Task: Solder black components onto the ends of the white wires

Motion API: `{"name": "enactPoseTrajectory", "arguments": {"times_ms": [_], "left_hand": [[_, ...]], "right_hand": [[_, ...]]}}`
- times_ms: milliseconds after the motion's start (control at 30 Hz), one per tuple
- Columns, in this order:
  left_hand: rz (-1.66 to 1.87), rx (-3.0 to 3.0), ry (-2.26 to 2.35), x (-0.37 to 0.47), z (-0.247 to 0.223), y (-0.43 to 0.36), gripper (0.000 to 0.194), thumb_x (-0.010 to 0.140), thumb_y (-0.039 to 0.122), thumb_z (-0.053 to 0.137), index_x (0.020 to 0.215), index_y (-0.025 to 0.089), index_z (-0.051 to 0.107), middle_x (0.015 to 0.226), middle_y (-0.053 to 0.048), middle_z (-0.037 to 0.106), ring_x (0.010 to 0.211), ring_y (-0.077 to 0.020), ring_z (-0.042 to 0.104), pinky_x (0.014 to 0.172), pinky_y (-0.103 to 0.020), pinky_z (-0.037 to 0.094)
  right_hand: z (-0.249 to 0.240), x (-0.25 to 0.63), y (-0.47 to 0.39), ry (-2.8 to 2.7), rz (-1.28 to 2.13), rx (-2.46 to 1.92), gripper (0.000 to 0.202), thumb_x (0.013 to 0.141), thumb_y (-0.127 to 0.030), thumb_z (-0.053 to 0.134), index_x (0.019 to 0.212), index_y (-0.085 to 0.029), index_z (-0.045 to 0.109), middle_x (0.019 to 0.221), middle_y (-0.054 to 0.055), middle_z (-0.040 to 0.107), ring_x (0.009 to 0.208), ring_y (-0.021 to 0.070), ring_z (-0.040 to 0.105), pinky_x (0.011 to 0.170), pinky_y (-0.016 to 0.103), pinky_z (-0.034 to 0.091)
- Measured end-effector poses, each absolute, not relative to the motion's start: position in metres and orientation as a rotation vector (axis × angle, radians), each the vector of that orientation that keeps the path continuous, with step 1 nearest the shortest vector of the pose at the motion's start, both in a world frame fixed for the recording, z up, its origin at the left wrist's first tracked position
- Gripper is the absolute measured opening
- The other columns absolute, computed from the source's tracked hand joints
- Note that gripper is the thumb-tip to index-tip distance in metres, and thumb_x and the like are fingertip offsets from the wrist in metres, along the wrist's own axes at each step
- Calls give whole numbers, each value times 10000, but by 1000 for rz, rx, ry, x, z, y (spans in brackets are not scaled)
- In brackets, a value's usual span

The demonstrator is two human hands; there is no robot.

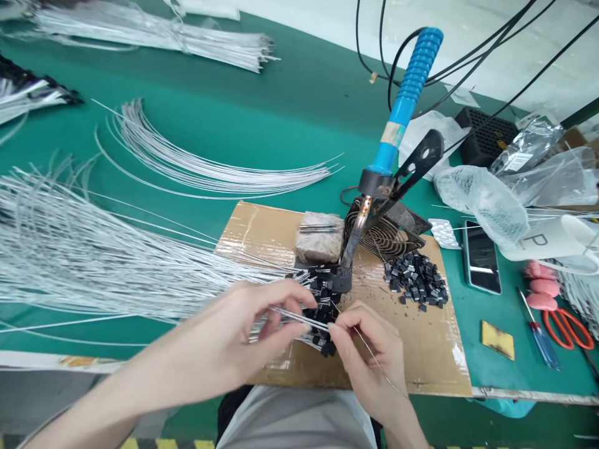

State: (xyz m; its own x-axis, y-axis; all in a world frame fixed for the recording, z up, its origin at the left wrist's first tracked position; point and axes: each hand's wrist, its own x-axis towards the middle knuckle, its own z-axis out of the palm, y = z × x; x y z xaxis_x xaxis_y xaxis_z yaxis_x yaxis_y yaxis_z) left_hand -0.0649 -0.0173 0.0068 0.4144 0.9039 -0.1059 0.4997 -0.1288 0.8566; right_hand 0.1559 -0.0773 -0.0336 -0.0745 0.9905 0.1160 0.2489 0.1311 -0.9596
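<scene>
My left hand (pixel 262 330) pinches a few thin white wires (pixel 304 317) between thumb and fingers. Their tips reach my right hand (pixel 369 355), where thumb and forefinger are pressed together on the wire ends. A thin solder wire (pixel 374 358) also runs through my right hand. Just beyond both hands, black connectors (pixel 322 293) lie piled at the end of a large bundle of white wires (pixel 116 262). A soldering iron with a blue handle (pixel 409 93) stands tilted in its holder, its lower end above the connectors.
On the cardboard (pixel 421 368) are loose black connectors (pixel 416 280), a wrapped block (pixel 319 237) and a round-grilled fan (pixel 381 234). To the right lie a phone (pixel 482 257), a yellow sponge (pixel 497 340), a screwdriver (pixel 540 337) and scissors (pixel 568 329). More wires (pixel 210 165) lie behind.
</scene>
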Motion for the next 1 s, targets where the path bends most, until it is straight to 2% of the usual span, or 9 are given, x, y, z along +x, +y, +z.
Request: {"name": "enactPoseTrajectory", "arguments": {"times_ms": [67, 133, 233, 367, 467, 600, 767, 1000], "left_hand": [[408, 1786, 1156, -54, 6, -22, 223, 1027, 375, 577, 959, 263, 758, 716, 23, 665, 593, -141, 535, 530, -233, 385], [339, 1747, 1145, -45, 3, -24, 277, 1047, 371, 512, 891, 246, 704, 693, 28, 602, 607, -147, 497, 542, -246, 362], [357, 1603, 1138, -39, -2, -22, 273, 1013, 390, 524, 831, 230, 652, 687, 32, 552, 627, -151, 467, 554, -253, 348], [482, 1382, 1164, -38, -6, -19, 253, 954, 400, 588, 778, 219, 609, 626, 56, 489, 575, -127, 392, 526, -240, 294], [512, 1309, 1183, -38, -7, -18, 249, 922, 406, 633, 770, 209, 621, 618, 54, 490, 560, -117, 378, 517, -232, 277], [539, 1306, 1211, -36, -6, -17, 259, 904, 422, 655, 768, 203, 642, 621, 39, 510, 561, -121, 399, 512, -230, 297], [614, 1371, 1210, -34, -4, -17, 250, 931, 397, 653, 769, 207, 664, 661, 7, 602, 579, -133, 497, 521, -233, 365], [640, 1381, 1181, -36, -4, -22, 238, 969, 372, 668, 790, 216, 677, 682, -7, 691, 580, -145, 595, 513, -228, 431]], "right_hand": [[-34, 155, -77, -1527, 1019, -1259, 228, 1055, -212, 636, 829, -222, 605, 754, -52, 537, 652, 85, 498, 590, 214, 358], [-35, 154, -77, -1521, 1027, -1261, 241, 1054, -221, 635, 815, -219, 604, 747, -49, 539, 648, 86, 499, 585, 213, 356], [-39, 158, -77, -1385, 1122, -1294, 291, 1050, -300, 671, 777, -214, 617, 652, -62, 522, 552, 76, 461, 523, 205, 333], [-45, 171, -73, -904, 1162, -1384, 360, 1026, -442, 739, 767, -215, 634, 513, -100, 468, 407, 52, 399, 432, 174, 314], [-47, 175, -70, -727, 1188, -1248, 419, 1001, -524, 745, 738, -202, 694, 620, -41, 588, 452, 71, 520, 411, 169, 405], [-47, 161, -73, -599, 1352, -1133, 523, 1042, -649, 609, 876, -209, 839, 743, 37, 726, 587, 125, 662, 492, 207, 562], [-46, 140, -77, -668, 1390, -1151, 348, 1014, -547, 729, 966, -245, 892, 790, 36, 780, 587, 90, 686, 551, 166, 593], [-46, 128, -75, -615, 1430, -1104, 152, 948, -404, 843, 967, -265, 901, 797, 46, 834, 624, 122, 728, 541, 181, 634]]}}
